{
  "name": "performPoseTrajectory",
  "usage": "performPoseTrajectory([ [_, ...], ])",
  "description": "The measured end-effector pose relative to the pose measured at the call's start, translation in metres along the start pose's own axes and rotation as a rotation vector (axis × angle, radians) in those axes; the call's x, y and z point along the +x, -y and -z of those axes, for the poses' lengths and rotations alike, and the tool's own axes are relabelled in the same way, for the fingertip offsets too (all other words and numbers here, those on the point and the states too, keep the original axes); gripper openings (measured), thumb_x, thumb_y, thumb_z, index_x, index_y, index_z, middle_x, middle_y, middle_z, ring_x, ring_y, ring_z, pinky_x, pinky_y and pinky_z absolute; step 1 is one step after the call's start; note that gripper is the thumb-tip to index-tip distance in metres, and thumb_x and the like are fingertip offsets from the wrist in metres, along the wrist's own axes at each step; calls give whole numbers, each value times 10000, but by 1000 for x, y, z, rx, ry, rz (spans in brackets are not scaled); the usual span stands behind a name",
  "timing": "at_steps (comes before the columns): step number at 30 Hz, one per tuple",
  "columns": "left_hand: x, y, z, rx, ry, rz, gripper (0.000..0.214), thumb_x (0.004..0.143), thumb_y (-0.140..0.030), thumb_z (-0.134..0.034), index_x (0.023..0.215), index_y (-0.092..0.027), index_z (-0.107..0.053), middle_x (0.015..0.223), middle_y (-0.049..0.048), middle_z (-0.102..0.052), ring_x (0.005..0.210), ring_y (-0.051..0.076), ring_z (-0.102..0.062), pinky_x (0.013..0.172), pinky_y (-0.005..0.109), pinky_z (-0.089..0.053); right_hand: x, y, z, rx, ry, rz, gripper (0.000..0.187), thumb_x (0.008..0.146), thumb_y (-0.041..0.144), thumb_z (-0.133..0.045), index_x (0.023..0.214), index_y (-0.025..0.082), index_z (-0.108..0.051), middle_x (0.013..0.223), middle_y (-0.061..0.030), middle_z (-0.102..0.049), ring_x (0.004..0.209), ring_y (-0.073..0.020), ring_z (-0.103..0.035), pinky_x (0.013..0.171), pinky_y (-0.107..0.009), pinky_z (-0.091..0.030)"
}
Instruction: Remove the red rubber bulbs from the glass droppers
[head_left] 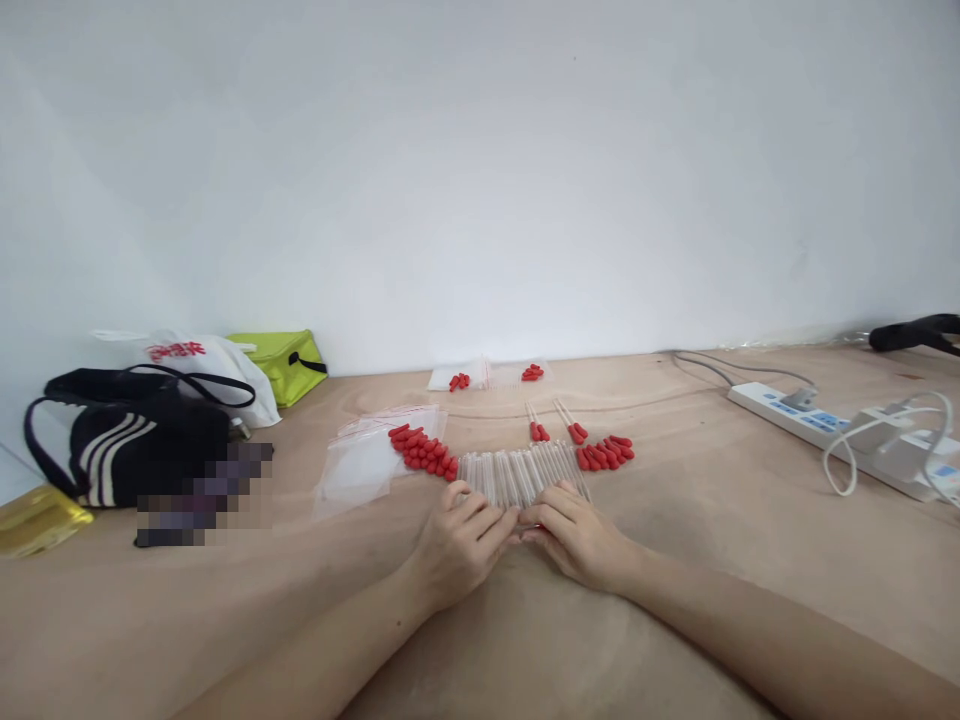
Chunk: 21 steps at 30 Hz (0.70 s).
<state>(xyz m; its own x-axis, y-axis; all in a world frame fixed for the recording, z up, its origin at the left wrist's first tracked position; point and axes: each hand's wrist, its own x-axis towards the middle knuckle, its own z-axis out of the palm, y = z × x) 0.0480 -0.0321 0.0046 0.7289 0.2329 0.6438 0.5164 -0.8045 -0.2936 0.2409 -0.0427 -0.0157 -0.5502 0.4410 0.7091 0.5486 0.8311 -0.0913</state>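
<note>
My left hand [461, 545] and my right hand [581, 535] meet fingertip to fingertip at the near edge of a row of clear glass dropper tubes [510, 475]. Both are closed in a pinch. A sliver of red, like a rubber bulb [538, 526], shows at my right fingertips; what my left fingers hold is hidden. Left of the row lies a pile of red rubber bulbs [424, 452], and a smaller group of red bulbs [604, 453] lies to its right. Just behind are several droppers [537, 425] with red bulbs on their glass tubes.
Flat clear zip bags [360, 465] lie left of the bulbs. Two bags with red bulbs [460, 381] lie near the wall. A white power strip [817, 430] with cables is at right; a black bag [142, 440], white plastic bag [217, 365] and lime-green bag [281, 365] stand left.
</note>
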Motion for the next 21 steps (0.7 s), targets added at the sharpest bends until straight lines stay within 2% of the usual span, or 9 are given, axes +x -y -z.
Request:
performPoseTrajectory([
  [3,1,0,0,54,-18,-30,138,845,-171,-443,864,-154,-578,585,-19,-576,591,116,-469,721,328,-303,0,0,0,21,-11,-6,150,873,225,-393,850,153,-523,707,-25,-575,651,-118,-476,611,-254,-318],
  [8,-1,2,0,-35,-29,44,184,841,-185,-434,715,-166,-568,516,-23,-526,555,116,-427,642,315,-264,1,1,3,-92,-84,19,146,836,270,-475,766,163,-547,570,11,-532,581,-115,-442,597,-278,-273],
  [16,-4,2,-2,-146,-25,87,198,841,-183,-430,709,-163,-576,481,-31,-480,506,101,-394,597,301,-242,-4,-1,0,-70,-132,32,167,819,251,-513,693,145,-542,539,17,-508,573,-102,-410,624,-275,-302],
  [21,-15,14,5,-148,18,180,215,846,-182,-414,696,-168,-568,500,-25,-498,507,102,-413,587,287,-275,-14,-13,9,-96,-179,-33,194,821,237,-502,650,159,-549,517,13,-497,545,-103,-405,610,-280,-325],
])
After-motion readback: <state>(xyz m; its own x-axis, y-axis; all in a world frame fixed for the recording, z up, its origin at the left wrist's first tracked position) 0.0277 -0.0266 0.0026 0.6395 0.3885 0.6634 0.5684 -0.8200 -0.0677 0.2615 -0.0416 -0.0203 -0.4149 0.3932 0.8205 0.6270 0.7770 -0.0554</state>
